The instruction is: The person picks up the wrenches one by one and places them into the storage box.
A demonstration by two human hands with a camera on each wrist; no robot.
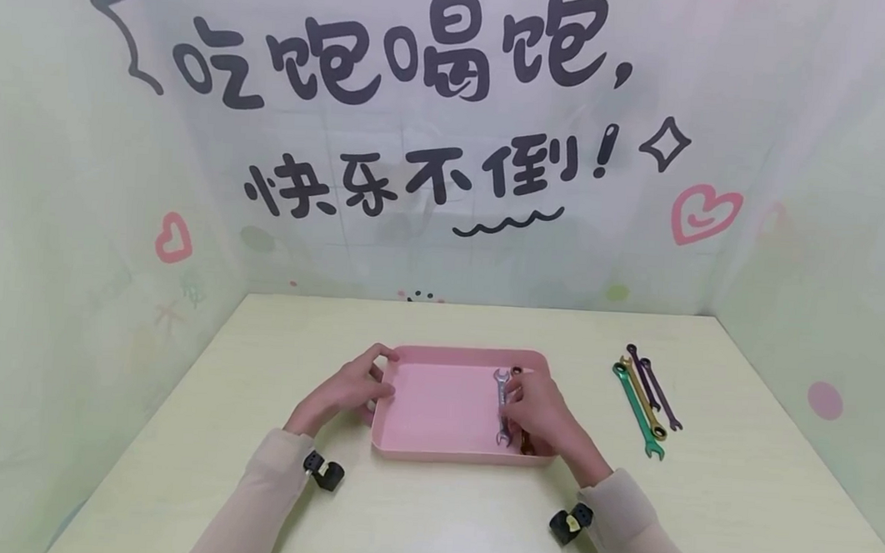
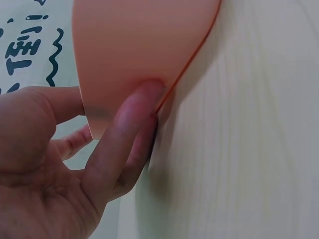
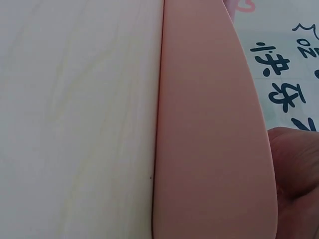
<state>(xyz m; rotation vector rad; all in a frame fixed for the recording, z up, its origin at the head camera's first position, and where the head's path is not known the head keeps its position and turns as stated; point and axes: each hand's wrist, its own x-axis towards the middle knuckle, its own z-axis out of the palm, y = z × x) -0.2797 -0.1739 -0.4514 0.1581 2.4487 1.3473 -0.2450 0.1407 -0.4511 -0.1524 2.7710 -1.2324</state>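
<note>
A shallow pink tray (image 1: pixel 433 456) lies on the table. My left hand (image 1: pixel 348 386) grips its left side, with fingers over the rim and a fingertip against the outer wall (image 2: pixel 124 45) in the left wrist view. Inside the tray's right end, my right hand (image 1: pixel 541 407) pinches a bronze-coloured wrench (image 1: pixel 527 445), whose middle is hidden under the fingers. Just left of it, a silver wrench (image 1: pixel 501 388) lies lengthwise, its middle right at the fingertips. In the right wrist view, the tray wall (image 3: pixel 214 124) covers most of the right hand (image 3: pixel 296 174).
Right of the tray lies a loose group of wrenches: a green one (image 1: pixel 636 410), a gold one (image 1: pixel 642 396) and purple ones (image 1: pixel 662 395), partly overlapping. A printed fabric backdrop (image 1: pixel 443 260) rises behind the table and on both sides.
</note>
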